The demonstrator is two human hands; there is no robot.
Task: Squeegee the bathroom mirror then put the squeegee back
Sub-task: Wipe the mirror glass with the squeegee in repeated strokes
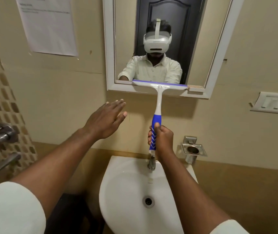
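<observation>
A white-framed mirror (200, 31) hangs on the beige wall above the sink. The squeegee (158, 100) has a white head with a purple blade and a blue-and-white handle. Its blade lies across the mirror's bottom edge, over the lower frame. My right hand (162, 137) grips the blue handle from below, above the tap. My left hand (107, 118) floats flat and empty, fingers stretched toward the wall below the mirror's left corner, touching nothing.
A white basin (123, 191) with a metal tap (151, 163) sits directly under my hands. A steel holder (193, 149) is mounted right of the tap, a switch plate (273, 103) farther right. Taps (3, 134) and a paper notice (47, 26) are at left.
</observation>
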